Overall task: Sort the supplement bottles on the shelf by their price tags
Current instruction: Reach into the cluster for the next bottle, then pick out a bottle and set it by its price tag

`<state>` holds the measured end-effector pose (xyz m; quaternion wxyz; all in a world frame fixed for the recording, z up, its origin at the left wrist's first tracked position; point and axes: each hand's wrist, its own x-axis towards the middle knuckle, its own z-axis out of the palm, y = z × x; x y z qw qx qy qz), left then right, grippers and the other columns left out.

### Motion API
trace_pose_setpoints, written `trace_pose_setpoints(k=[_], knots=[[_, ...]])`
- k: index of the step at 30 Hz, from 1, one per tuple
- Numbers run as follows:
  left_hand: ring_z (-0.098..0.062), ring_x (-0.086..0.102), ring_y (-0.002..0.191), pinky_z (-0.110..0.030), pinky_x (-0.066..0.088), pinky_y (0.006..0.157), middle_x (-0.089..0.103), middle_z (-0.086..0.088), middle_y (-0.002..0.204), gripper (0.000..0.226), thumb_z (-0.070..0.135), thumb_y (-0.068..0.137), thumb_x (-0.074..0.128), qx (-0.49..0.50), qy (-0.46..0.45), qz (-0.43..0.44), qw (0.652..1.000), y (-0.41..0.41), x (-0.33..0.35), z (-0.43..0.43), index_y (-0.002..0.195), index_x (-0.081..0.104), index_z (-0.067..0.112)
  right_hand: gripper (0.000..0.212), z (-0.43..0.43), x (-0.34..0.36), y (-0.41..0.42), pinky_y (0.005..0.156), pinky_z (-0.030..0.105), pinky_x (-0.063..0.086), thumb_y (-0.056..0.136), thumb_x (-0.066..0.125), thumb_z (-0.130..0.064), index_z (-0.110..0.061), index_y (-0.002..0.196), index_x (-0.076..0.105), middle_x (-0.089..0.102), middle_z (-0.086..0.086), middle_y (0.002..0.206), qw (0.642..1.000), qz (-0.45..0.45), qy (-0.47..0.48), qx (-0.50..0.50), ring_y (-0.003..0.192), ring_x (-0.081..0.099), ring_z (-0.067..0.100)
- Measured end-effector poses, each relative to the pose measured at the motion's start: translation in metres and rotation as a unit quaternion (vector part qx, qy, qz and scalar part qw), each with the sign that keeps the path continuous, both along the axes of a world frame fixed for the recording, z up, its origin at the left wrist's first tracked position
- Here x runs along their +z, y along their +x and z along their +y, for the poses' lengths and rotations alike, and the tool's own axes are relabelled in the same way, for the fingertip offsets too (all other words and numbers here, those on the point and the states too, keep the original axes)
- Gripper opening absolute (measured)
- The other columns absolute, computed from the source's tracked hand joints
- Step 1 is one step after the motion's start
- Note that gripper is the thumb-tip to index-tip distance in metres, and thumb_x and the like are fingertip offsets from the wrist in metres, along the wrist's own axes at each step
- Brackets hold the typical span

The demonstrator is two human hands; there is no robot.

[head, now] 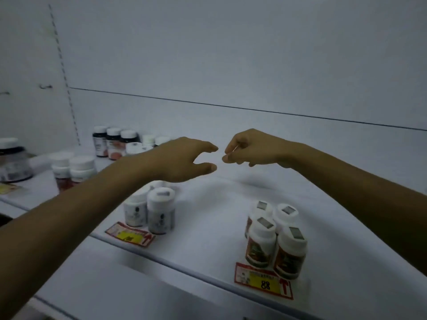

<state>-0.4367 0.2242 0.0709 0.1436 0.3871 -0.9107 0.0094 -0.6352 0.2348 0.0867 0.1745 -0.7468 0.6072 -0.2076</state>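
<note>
At 9 o'clock, far left, a big dark jar (13, 160) stands on the white shelf (208, 227). Next to it, toward 3 o'clock, are some red-label bottles (74, 172) with white caps. At 1 o'clock from those, a row of dark bottles (113, 142) stands by the back wall.

The left hand (182, 160) hangs in the air in the middle. Its fingers (208, 146) and thumb are spread like a C and hold nothing. Under it, at 6 o'clock, stand two grey-label bottles (159, 211) with a red and yellow price tag (130, 234) in front.

The right hand (251, 148) is just beside the left, at 3 o'clock, not touching it. Its fingers are curled in, and nothing shows in them. At 5 o'clock, four brown-label bottles (275, 239) stand packed together behind a second price tag (263, 280).
</note>
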Motion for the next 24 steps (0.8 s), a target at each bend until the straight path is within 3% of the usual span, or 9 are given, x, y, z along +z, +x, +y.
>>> trace_pose_setpoints(k=[4, 10, 14, 17, 19, 22, 24], knots=[[-0.018, 0.048, 0.122, -0.034, 0.038, 0.101, 0.049, 0.002, 0.139, 0.050, 0.040, 0.091, 0.049, 0.063, -0.008, 0.003, 0.998, 0.057, 0.013, -0.022, 0.137, 0.040, 0.023, 0.035, -0.034, 0.020, 0.057, 0.071, 0.031, 0.050, 0.084, 0.068, -0.035, -0.010, 0.107, 0.062, 0.064, 0.008, 0.100, 0.996, 0.073, -0.023, 0.034, 0.086, 0.060, 0.019], [-0.013, 0.051, 0.117, -0.022, 0.038, 0.087, 0.052, 0.003, 0.135, 0.048, 0.038, 0.091, 0.050, 0.051, 0.012, 0.015, 0.999, 0.127, 0.016, -0.053, 0.136, 0.042, 0.022, 0.050, -0.117, 0.023, 0.129, 0.070, 0.033, 0.055, 0.085, 0.065, -0.039, -0.005, 0.120, 0.055, 0.064, 0.010, 0.106, 0.968, 0.249, 0.031, -0.001, 0.093, 0.068, 0.026], [-0.012, 0.052, 0.115, -0.027, 0.043, 0.094, 0.053, 0.005, 0.133, 0.046, 0.038, 0.091, 0.049, 0.021, 0.014, 0.022, 0.999, 0.157, 0.016, -0.073, 0.135, 0.041, 0.024, 0.057, -0.162, 0.006, 0.157, 0.052, 0.025, 0.045, 0.087, 0.061, -0.042, -0.004, 0.128, 0.050, 0.061, 0.015, 0.118, 0.955, 0.288, 0.043, -0.049, 0.088, 0.066, 0.027], [-0.010, 0.052, 0.115, -0.024, 0.042, 0.090, 0.054, 0.007, 0.132, 0.046, 0.039, 0.091, 0.048, -0.005, 0.014, 0.012, 1.000, 0.165, 0.010, -0.090, 0.135, 0.042, 0.025, 0.059, -0.178, -0.008, 0.166, 0.058, 0.027, 0.049, 0.088, 0.058, -0.044, -0.008, 0.133, 0.046, 0.058, 0.013, 0.122, 0.950, 0.301, 0.045, -0.073, 0.081, 0.060, 0.023], [-0.012, 0.053, 0.114, -0.028, 0.044, 0.091, 0.056, 0.005, 0.130, 0.043, 0.038, 0.091, 0.049, -0.026, 0.023, 0.010, 0.999, 0.168, 0.004, -0.102, 0.132, 0.044, 0.026, 0.057, -0.186, -0.017, 0.171, 0.064, 0.030, 0.051, 0.088, 0.056, -0.045, -0.011, 0.133, 0.046, 0.061, 0.011, 0.114, 0.947, 0.305, 0.049, -0.086, 0.078, 0.059, 0.021], [-0.016, 0.055, 0.111, -0.038, 0.046, 0.093, 0.058, 0.001, 0.126, 0.040, 0.036, 0.091, 0.049, -0.057, 0.031, 0.012, 0.998, 0.167, -0.006, -0.119, 0.129, 0.048, 0.025, 0.053, -0.196, -0.030, 0.174, 0.061, 0.030, 0.049, 0.085, 0.057, -0.049, -0.017, 0.127, 0.052, 0.058, 0.000, 0.081, 0.947, 0.298, 0.050, -0.109, 0.071, 0.058, 0.017], [-0.015, 0.054, 0.112, -0.038, 0.047, 0.092, 0.058, 0.003, 0.127, 0.040, 0.037, 0.091, 0.049, -0.065, 0.029, 0.021, 0.997, 0.166, -0.012, -0.128, 0.130, 0.047, 0.026, 0.050, -0.198, -0.035, 0.172, 0.071, 0.034, 0.052, 0.083, 0.060, -0.049, -0.018, 0.122, 0.052, 0.056, -0.002, 0.082, 0.951, 0.281, 0.039, -0.123, 0.076, 0.058, 0.019]])
